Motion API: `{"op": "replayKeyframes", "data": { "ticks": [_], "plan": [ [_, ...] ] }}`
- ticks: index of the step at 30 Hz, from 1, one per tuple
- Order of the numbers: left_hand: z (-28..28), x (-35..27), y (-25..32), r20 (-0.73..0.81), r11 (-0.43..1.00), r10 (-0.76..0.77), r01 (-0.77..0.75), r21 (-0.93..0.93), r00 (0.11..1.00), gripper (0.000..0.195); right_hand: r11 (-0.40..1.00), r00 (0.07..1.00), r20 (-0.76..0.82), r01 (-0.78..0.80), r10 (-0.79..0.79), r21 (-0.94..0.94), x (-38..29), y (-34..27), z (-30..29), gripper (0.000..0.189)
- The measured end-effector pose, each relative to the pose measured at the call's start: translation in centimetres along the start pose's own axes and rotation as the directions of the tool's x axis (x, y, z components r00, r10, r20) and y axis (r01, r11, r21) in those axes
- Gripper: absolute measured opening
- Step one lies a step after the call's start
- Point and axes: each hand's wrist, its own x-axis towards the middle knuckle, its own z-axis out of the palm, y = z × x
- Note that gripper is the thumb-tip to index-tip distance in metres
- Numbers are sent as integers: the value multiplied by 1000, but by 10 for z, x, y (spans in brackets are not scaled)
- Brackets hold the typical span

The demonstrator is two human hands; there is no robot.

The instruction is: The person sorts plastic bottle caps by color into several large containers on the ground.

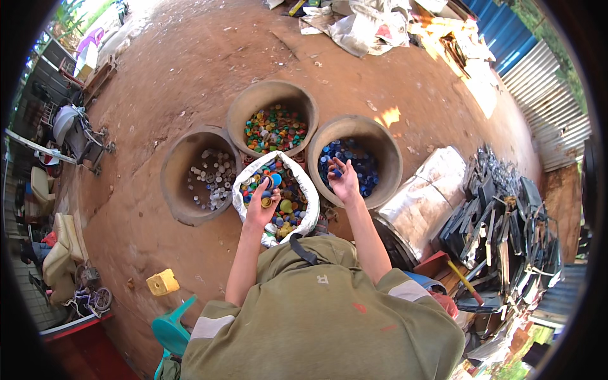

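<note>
My left hand (pixel 262 205) is over an open white woven sack (pixel 311 202) and holds several bottle caps (pixel 267 202), one of them light blue. Mixed-colour plastic caps (pixel 286 206) fill the sack below it. My right hand (pixel 345 185) reaches over the rim of the right tub (pixel 392 159), its fingers curled and spread. Blue shows between those fingers; whether it is a held cap or the blue caps (pixel 363 173) lying in the tub is unclear.
A left tub (pixel 173 166) contains white caps (pixel 216 175); a far tub (pixel 235 111) contains green, orange and yellow ones (pixel 275 128). At right lie a rolled white sheet (pixel 422 190) and piled dark scrap (pixel 503 228). A teal plastic chair (pixel 172 332) and yellow block (pixel 163 282) are at left.
</note>
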Motion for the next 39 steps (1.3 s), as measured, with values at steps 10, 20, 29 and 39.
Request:
{"op": "replayKeyframes", "data": {
  "ticks": [10, 20, 29, 39],
  "plan": [
    [0, -5, 0, 2, 1000, 17, -17, 4, 1000, 21, 914, 987, -135, 132, -86, 383, 20, -45, -35, 84],
    [3, -5, -4, 12, 1000, -10, 10, 9, 1000, 17, 998, 986, -157, 65, -62, 16, -2, -13, -7, 52],
    [14, -19, 1, 38, 995, 17, -21, 100, 999, 23, 348, 866, 469, 391, 175, -852, -58, 71, 99, 45],
    [10, -37, 9, 42, 947, 136, -142, 287, 990, 20, 412, 885, 446, 361, 131, -837, -54, 99, 100, 30]
  ]
}}
